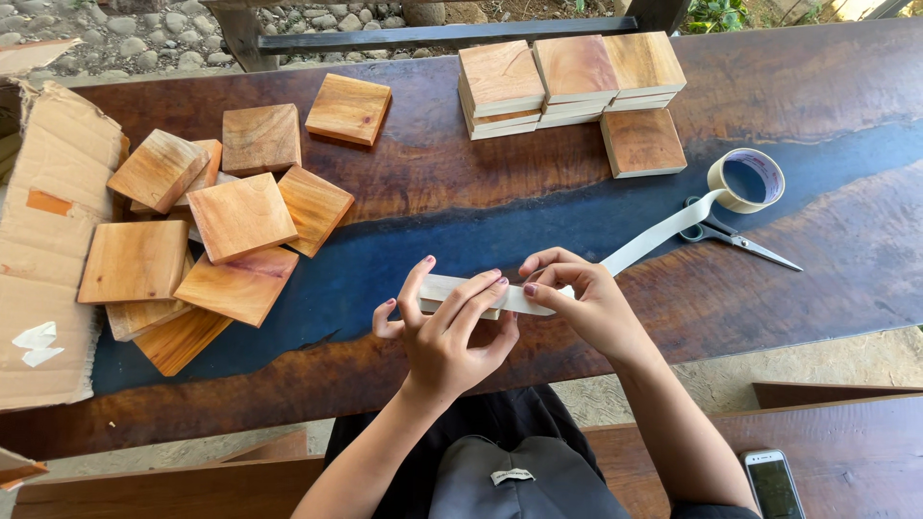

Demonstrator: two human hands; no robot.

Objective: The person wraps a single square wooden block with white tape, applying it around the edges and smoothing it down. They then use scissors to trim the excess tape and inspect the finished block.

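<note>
The block [452, 291] sits edge-on between both hands, just above the near table [817, 279] edge, long axis running left-right. Tape [654, 238] strip runs off its right end, up and to the right to the roll [747, 181], w/ scissors [735, 235] touching the roll's near side. Left hand [442, 332] grasps the block from the front, fingers over the top. Right hand [586, 303] pinches the tape against the block's right end, so it's the one nearer the roll. Loose blocks [207, 235] piled far left, neat stacks [567, 82] at the back.

Soft, sharp daylight (slight edge curving)
</note>
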